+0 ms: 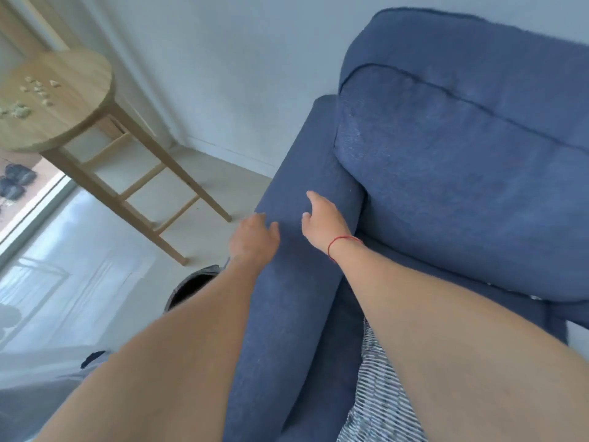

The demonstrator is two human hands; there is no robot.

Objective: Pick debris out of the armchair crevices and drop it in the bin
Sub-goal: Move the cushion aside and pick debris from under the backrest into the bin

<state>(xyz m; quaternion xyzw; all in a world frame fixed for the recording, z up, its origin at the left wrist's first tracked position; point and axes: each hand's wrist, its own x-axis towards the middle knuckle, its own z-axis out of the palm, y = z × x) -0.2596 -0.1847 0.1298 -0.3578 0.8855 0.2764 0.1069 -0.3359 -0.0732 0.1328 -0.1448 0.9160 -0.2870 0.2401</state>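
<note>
The blue armchair point(446, 173) fills the right half of the view, seen from above and tilted. Its left armrest point(296, 282) runs from the bottom centre up toward the back cushion point(462, 148), and both bare forearms reach forward over it.

The left hand point(253, 240) lies on the outer side of the armrest, palm down, with the fingers point(273, 229) loosely curled against the fabric. I cannot see anything between these fingers, but the underside of the hand is hidden, so I cannot tell if it holds something small.

The right hand point(322, 221) rests on the top of the armrest, a little further forward than the left one and just beside it. Its fingers point(314, 196) are spread a little and point toward the wall, and it grips nothing that I can see. A thin red string point(342, 242) goes around the right wrist.

The bin point(192, 287) stands on the pale floor point(105, 275) just beside the outer side of the armrest, below the left forearm, which covers a part of it. Only its dark opening and a piece of the rim are visible.

A piece of striped cloth point(376, 387) lies on the seat between the armrest and the right forearm.

At the upper left a round wooden table point(67, 100) stands near the wall, well apart from the armchair. Several small pale crumbs point(38, 89) are scattered on its top. No debris can be made out on the armchair itself; the crevice between armrest and seat is in shadow.
</note>
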